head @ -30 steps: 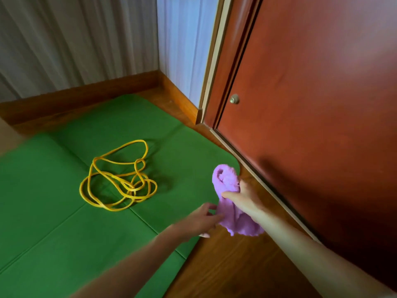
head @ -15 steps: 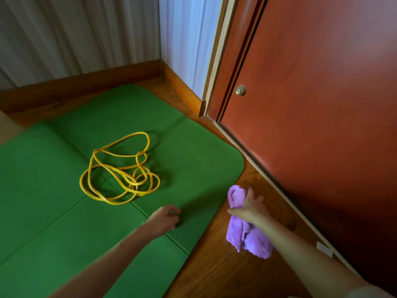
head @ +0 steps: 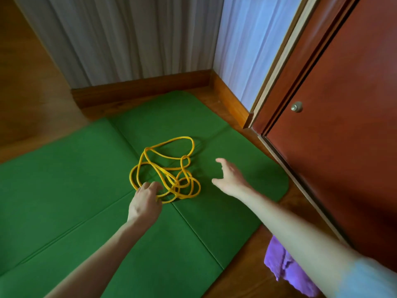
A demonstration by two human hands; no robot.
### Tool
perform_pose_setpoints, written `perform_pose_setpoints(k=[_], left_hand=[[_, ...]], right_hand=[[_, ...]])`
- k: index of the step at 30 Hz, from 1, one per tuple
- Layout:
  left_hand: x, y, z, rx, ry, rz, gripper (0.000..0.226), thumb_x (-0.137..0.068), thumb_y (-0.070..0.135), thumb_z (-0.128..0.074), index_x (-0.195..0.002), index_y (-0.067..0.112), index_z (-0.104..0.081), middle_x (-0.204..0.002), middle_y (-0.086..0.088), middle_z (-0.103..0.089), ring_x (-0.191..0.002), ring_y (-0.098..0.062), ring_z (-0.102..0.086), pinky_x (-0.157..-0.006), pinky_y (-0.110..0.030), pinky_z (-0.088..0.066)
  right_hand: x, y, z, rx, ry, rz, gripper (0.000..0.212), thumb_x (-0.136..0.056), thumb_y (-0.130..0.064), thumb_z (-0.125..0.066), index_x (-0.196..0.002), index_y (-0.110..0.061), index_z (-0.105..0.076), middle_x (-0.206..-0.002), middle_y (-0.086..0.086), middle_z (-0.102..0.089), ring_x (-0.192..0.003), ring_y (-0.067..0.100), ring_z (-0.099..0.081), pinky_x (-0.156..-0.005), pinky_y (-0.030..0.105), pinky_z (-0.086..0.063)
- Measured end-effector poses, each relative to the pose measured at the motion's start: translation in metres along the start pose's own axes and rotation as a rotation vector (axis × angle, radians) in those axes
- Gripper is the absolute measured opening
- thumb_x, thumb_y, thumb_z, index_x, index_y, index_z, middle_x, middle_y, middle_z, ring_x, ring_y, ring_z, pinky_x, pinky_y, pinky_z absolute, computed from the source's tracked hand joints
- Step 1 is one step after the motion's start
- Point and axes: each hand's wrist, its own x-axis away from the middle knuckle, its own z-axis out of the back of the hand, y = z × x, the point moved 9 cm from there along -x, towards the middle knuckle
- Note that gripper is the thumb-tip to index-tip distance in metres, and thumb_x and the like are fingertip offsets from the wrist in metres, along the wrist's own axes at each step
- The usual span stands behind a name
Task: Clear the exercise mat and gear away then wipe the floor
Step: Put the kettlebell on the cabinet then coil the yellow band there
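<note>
A plain green exercise mat point(head: 86, 190) carries a yellow rope point(head: 169, 168). Beside the mat lie a purple cloth point(head: 283, 265), a brown wooden floor point(head: 32, 93) and a reddish-brown door point(head: 343, 147) with a silver knob point(head: 296, 107).
</note>
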Motion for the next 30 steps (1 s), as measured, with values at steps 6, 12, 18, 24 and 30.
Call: perform_pose_setpoints(k=[6,12,18,24,30], left_hand=[[0.01,-0.022,0.001,-0.143,-0.084,-0.04,0.06,-0.082,0.015,-0.065,-0.136,0.017,-0.039,-0.136,-0.001,-0.045,-0.123,-0.022,-0.042,-0.102,-0.032,-0.039],[0.018,-0.017,-0.017,-0.213,-0.185,-0.092,0.076,-0.086,0.023,-0.062,-0.147,0.017,-0.018,-0.153,0.001,-0.024,-0.141,-0.017,-0.02,-0.113,-0.028,-0.024],[0.021,-0.02,-0.027,-0.317,-0.166,-0.114,0.068,-0.089,0.028,-0.057,-0.146,0.018,-0.022,-0.151,0.002,-0.023,-0.137,-0.02,-0.023,-0.111,-0.031,-0.027],[0.014,-0.022,-0.017,-0.343,-0.052,-0.08,0.041,-0.089,0.019,-0.052,-0.129,0.019,-0.04,-0.13,0.004,-0.042,-0.117,-0.02,-0.04,-0.098,-0.03,-0.035],[0.002,-0.02,-0.014,-0.389,-0.08,-0.057,0.036,-0.089,0.013,-0.049,-0.124,0.017,-0.043,-0.124,0.002,-0.047,-0.115,-0.02,-0.044,-0.095,-0.03,-0.037]], right_hand=[[-0.004,-0.07,-0.057,0.163,-0.019,0.372,0.058,-0.086,-0.013,-0.063,-0.138,-0.015,-0.038,-0.131,0.01,-0.048,-0.117,0.024,-0.048,-0.097,0.031,-0.041],[0.004,-0.084,-0.094,0.325,-0.131,0.566,0.077,-0.083,-0.017,-0.066,-0.146,-0.017,-0.022,-0.139,0.009,-0.044,-0.123,0.028,-0.045,-0.101,0.038,-0.04],[0.014,-0.072,-0.098,0.499,-0.014,0.538,0.086,-0.085,0.001,-0.059,-0.15,-0.022,-0.007,-0.14,0.01,-0.037,-0.117,0.027,-0.049,-0.093,0.034,-0.042],[0.015,-0.055,-0.083,0.35,0.071,0.462,0.052,-0.087,-0.007,-0.062,-0.136,-0.015,-0.045,-0.111,0.008,-0.066,-0.096,0.025,-0.063,-0.088,0.036,-0.048],[0.013,-0.055,-0.043,-0.138,-0.074,0.276,0.021,-0.087,-0.015,-0.064,-0.108,-0.011,-0.069,-0.103,0.001,-0.068,-0.089,0.008,-0.055,-0.078,0.018,-0.039]])
